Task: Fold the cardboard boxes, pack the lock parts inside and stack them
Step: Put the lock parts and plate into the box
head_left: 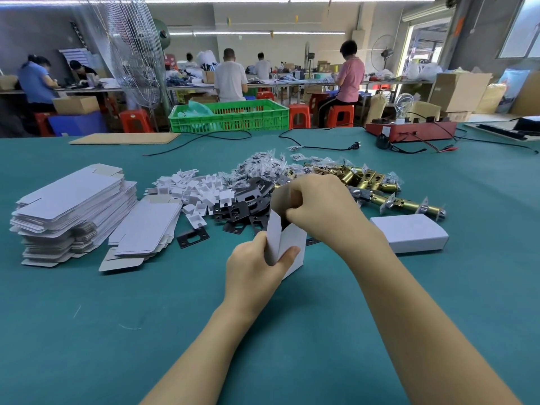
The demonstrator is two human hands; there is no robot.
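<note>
Left hand (pixel 253 266) wrapped around the lower part of a small white box (pixel 287 244), thumb pressed on its front. Box standing up on the green table (pixel 87 331), top open, 1 flap sticking up on the left side. Right hand (pixel 314 201) curled over the open top, fingertips bent down into it, maybe pinching something small; cannot tell what, hidden by the fingers. Just behind the box, a pile of flat black metal plates (pixel 248 206), 1 plate (pixel 193 236) lying alone near the front. Left of those, a heap of little white plastic pieces (pixel 198 190). Farther back, a heap of small clear bags (pixel 263 163). To the right, a bunch of gold and silver lock bolts (pixel 394 200). In front of the bolts, 1 closed white box (pixel 409 232) lying flat, near the right wrist. Far left, a tall stack of flat unfolded boxes (pixel 73 211), with a smaller stack (pixel 146 232) leaning beside it. At the back of the table, a flat brown cardboard sheet (pixel 124 138), black cords (pixel 315 141) and a red machine (pixel 410 131). Behind the table, a green crate (pixel 230 115) and people sitting on red stools (pixel 299 115) at long benches.
</note>
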